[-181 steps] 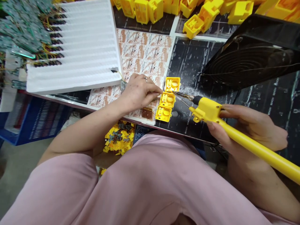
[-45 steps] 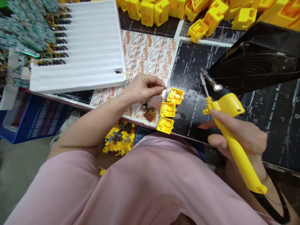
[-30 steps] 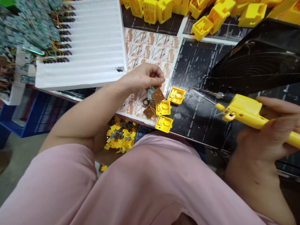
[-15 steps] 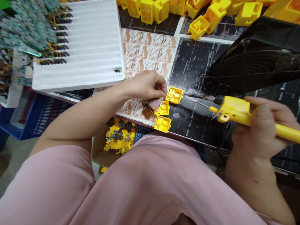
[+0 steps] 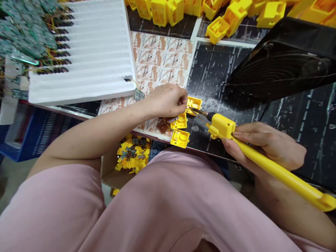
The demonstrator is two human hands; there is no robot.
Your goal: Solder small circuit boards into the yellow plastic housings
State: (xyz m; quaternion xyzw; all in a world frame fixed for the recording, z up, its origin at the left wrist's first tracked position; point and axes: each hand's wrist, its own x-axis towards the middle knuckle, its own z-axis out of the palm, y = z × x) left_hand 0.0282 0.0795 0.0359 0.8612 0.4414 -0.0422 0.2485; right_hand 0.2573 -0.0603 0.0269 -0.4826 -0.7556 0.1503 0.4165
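Observation:
My right hand (image 5: 270,143) is wrapped round a yellow soldering iron (image 5: 223,125) with a thin feed tube beside its dark tip. The iron's tip is at the lower edge of a small yellow plastic housing half (image 5: 196,102) on the bench. My left hand (image 5: 169,100) is closed in a pinch at that housing's left side; whatever its fingers hold is hidden. Below lie a second yellow housing half (image 5: 180,121), partly under the left hand, and a third housing half (image 5: 180,138) at the bench edge. A brown board (image 5: 163,126) with wires lies beside them.
A white ridged foam tray (image 5: 97,52) stands at the left, beside piled green circuit boards (image 5: 28,31). Several yellow housings (image 5: 175,12) line the back. A black fan (image 5: 280,66) stands at the right. Below the bench are a box of yellow parts (image 5: 133,154) and a blue crate (image 5: 44,136).
The soldering iron has moved left and turned, its tip now at the upper housing half. My left hand has shifted slightly down, covering more of the pieces beneath it.

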